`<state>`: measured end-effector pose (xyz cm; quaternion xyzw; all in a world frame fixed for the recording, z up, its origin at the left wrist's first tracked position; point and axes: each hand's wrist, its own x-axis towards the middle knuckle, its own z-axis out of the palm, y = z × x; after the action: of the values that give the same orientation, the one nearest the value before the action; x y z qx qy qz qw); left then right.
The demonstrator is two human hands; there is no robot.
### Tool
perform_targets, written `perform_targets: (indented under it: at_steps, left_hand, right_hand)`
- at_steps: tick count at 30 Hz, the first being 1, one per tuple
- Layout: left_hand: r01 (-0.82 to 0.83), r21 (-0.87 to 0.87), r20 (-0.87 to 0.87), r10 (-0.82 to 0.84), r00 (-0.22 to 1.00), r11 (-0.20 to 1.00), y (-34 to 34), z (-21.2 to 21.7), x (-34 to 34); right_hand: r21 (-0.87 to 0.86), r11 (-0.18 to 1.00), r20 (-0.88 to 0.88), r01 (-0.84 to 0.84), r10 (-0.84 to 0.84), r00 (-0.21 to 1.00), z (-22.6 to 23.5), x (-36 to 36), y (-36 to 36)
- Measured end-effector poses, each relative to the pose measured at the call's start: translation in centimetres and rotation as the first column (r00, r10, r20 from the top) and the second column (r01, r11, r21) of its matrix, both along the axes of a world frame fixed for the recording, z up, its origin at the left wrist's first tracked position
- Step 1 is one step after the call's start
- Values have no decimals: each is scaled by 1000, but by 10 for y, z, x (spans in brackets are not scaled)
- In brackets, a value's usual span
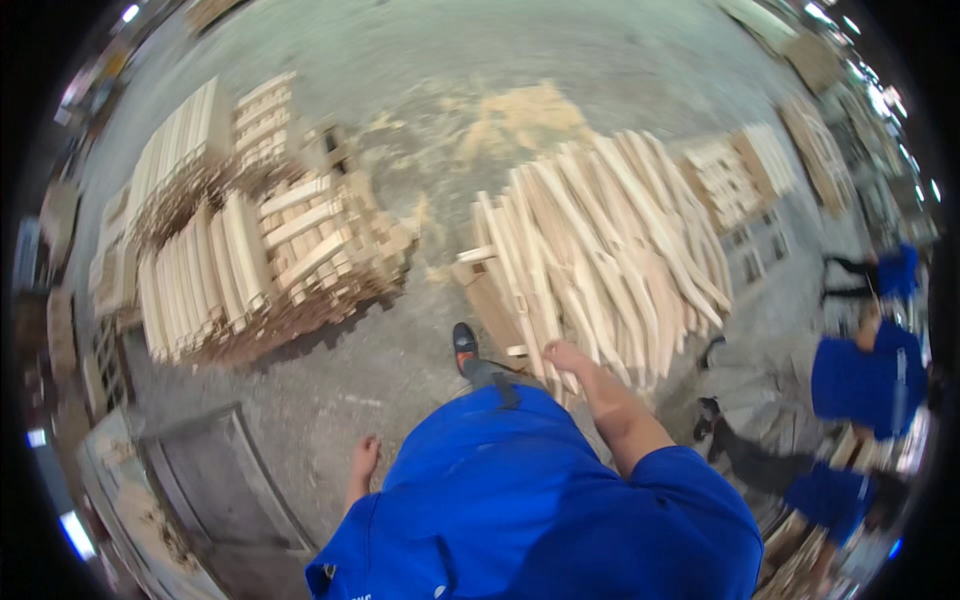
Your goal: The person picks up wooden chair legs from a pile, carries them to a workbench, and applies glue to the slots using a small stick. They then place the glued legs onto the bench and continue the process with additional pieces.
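My right hand (567,357) hangs in front of my body, its fingers curled in, with nothing showing in it. From this view it overlaps the near edge of a broad pile of long, slightly curved pale wooden strips (610,240); I cannot tell whether it touches them. Low at my left side, my left hand (367,456) is loosely closed over bare floor and holds nothing that I can see. A shoe (464,342) shows ahead of my blue shirt, beside a brown board (497,310) at the pile's left edge.
Stacks of short wooden pieces (235,250) stand at the left. Sawdust (525,115) covers some floor beyond. A dark flat panel (225,480) lies at the lower left. Several people in blue shirts (868,378) are at the right, near more wood stacks (722,185).
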<state>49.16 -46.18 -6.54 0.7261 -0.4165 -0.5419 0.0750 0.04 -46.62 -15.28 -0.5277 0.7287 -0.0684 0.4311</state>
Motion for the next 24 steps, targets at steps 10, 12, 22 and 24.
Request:
perform_targets:
  at_steps: [10, 12, 22, 24]
  left_hand:
    - [-15, -2, 68, 15, 998, 1000, -119, -1, 12]
    - [48, 61, 128, -56, 990, 997, -131, 8, 17]
    - [69, 67, 49, -72, 996, 995, -286, -9, 54]
    - [57, -125, 81, -47, 996, 990, -329, -19, 66]
  right_hand:
    - [-48, 941, 438, 335, -281, 854, 69, 30, -253]
    - [80, 954, 337, 289, -299, 893, 31, 22, -247]
    - [111, 775, 9, -622, 625, 781, -49, -35, -185]
    - [82, 805, -27, -588, 591, 806, -34, -18, -246]
